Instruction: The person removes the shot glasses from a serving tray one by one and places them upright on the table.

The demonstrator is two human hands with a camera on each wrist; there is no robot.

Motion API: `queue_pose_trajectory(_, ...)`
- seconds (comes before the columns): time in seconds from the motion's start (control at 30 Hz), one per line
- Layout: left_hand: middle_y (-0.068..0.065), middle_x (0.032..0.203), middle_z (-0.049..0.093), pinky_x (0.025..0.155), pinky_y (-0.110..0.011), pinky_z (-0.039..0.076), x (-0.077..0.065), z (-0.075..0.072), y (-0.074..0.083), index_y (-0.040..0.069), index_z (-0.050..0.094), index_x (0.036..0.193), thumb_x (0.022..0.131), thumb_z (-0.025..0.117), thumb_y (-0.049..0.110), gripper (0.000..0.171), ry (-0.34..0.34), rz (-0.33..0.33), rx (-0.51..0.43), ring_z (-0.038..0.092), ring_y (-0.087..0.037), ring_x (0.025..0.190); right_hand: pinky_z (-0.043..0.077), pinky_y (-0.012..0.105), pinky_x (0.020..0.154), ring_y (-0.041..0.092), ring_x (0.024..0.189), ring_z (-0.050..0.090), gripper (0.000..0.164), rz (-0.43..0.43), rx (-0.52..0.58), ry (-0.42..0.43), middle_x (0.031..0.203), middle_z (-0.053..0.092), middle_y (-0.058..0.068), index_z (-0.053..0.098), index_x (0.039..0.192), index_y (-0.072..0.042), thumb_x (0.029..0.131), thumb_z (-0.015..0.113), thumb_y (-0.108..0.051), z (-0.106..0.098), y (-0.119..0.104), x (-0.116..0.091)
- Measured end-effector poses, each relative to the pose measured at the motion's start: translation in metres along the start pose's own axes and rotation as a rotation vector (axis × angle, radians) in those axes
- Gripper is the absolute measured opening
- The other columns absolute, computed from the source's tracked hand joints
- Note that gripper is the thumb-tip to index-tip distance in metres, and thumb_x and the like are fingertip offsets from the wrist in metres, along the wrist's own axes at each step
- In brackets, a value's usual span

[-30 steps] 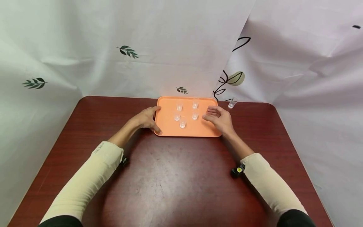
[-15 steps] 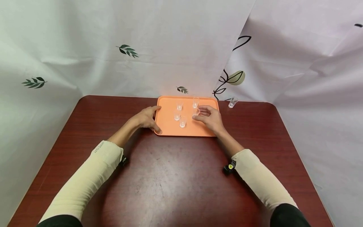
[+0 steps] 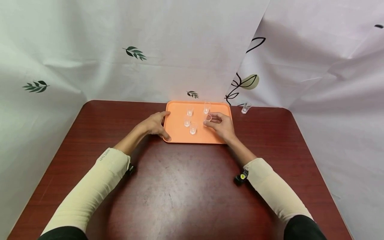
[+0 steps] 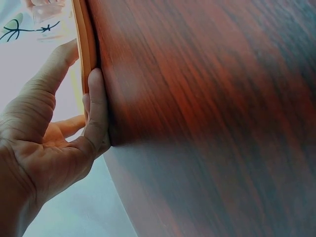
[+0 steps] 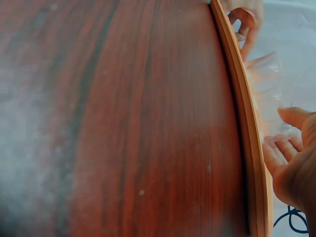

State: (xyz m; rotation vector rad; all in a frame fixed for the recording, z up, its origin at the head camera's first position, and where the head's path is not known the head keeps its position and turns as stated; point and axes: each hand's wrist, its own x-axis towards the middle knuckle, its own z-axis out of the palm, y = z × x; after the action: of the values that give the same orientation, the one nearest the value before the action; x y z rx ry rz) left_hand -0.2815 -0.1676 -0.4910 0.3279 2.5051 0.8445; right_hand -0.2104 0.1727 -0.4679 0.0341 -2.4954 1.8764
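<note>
Left hand (image 3: 156, 125): grip clamped on the left edge of the orange tray (image 3: 179, 136), far side of the surface (image 3: 186, 186). Right hand (image 3: 222, 126): grip pinching a clear cup (image 3: 207, 118) at the tray, can't tell if it touches down. Four other cups (image 3: 193, 128) stand on the tray; a sixth cup (image 3: 246, 108) sits off its right side.

Orange rectangular tray (image 3: 180, 136) lying flat, small clear cup (image 3: 206, 119) pinched within its rim, four similar cups (image 3: 193, 128) upright nearby
</note>
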Motion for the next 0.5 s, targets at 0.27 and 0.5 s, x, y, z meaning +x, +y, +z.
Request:
queue_pose_trajectory(0.27,-0.028,0.175,0.038,0.129,-0.057,0.042,-0.012,-0.007,0.011,0.014,0.032,0.179,0.050,0.117,0.036,0.156,-0.013,-0.007,-0.018,0.048,-0.038,0.150,0.062,0.016,0.090,0.023,0.112,0.081,0.047,-0.015,-0.033,-0.004,0.127,0.082,0.024,0.080,0.136,0.000,0.093,0.094,-0.013,-0.009,-0.004,-0.006)
queue_pose_trajectory(0.5,-0.033,0.173,0.037,0.119,-0.051,0.049,-0.035,-0.012,0.035,0.010,0.027,0.180,0.067,0.111,0.026,0.142,-0.042,0.002,0.011,0.053,-0.040,0.138,0.061,0.013,0.085,0.003,0.099,0.078,0.045,-0.001,-0.015,0.004,0.127,0.081,0.026,0.080,0.135,0.001,0.093,0.093,-0.011,-0.022,-0.003,-0.010)
